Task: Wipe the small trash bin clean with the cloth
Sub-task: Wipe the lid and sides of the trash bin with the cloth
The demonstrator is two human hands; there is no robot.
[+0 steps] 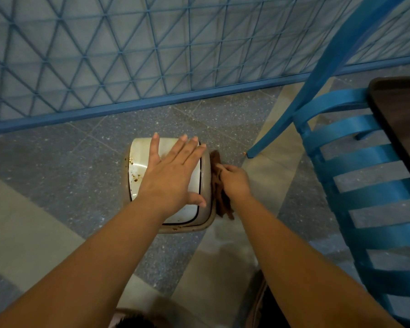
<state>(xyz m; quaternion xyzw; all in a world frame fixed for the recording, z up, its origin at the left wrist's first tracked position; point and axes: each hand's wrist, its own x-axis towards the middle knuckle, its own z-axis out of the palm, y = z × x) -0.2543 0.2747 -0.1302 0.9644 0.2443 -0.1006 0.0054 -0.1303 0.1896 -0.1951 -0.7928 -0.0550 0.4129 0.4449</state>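
Note:
A small beige trash bin [137, 162] with a white swing lid stands on the floor, seen from above. Brown specks dot the lid's left side and the rim. My left hand [173, 174] lies flat on the lid with straight, spread fingers. My right hand [234, 181] grips a brown cloth [219, 200] and holds it against the bin's right outer wall. The wall under the cloth is hidden.
A blue mesh fence [152, 55] with a blue base rail runs behind the bin. A blue slatted chair [365, 162] stands at the right, its leg close to the bin. A dark tabletop [402, 119] sits over the chair. The floor [57, 174] is speckled grey tile.

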